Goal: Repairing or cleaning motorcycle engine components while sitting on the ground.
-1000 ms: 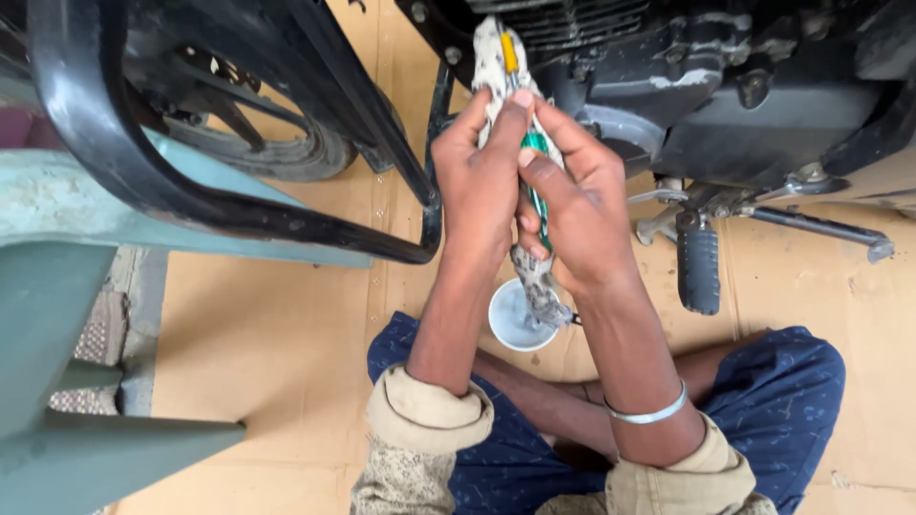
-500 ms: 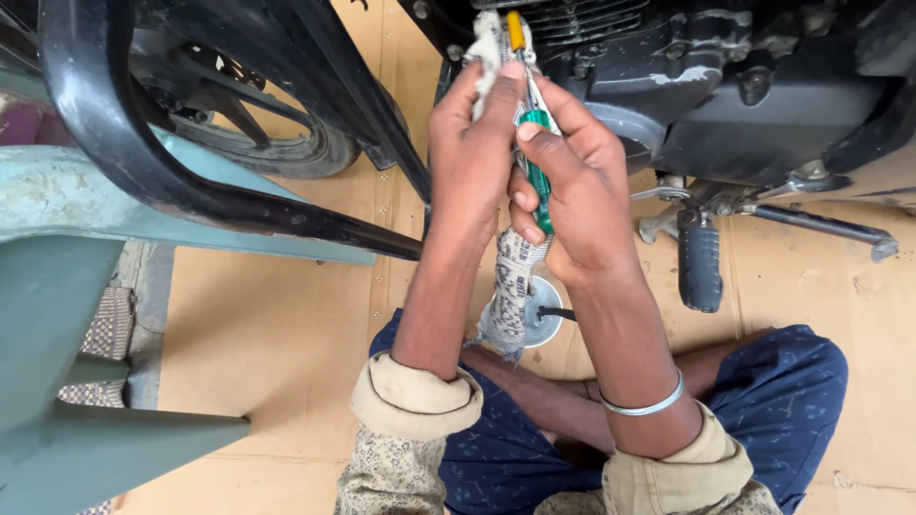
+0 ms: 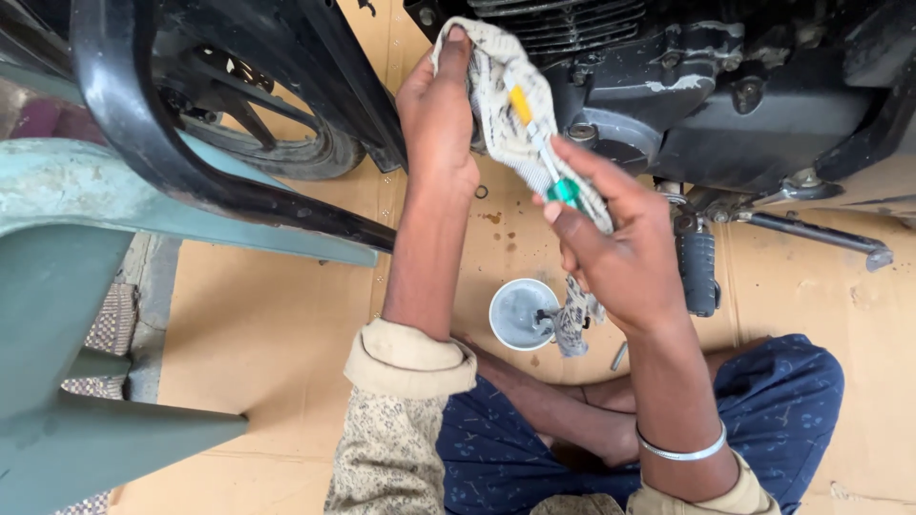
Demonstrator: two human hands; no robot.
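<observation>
— Item one?
— Rag (image 3: pixel 496 86), patterned, held up against the engine (image 3: pixel 687 86). Left hand (image 3: pixel 437 114) pinches its top edge; right hand (image 3: pixel 620 257), fingers closed, grips its middle together with a green-handled screwdriver (image 3: pixel 544 157).
— Progress?
— Wiping looks midway; oil spots remain on the cardboard (image 3: pixel 286 324).
— Surroundings?
— White cup (image 3: pixel 520 313) below, footpeg (image 3: pixel 697 267) close right, wheel (image 3: pixel 267 133) left.

view: we had one head-worn camera | facing: steeply down, slightly forward | range: close over our hands (image 3: pixel 611 257) | ahead: motorcycle engine (image 3: pixel 687 86) | below: cardboard floor (image 3: pixel 277 324)
</observation>
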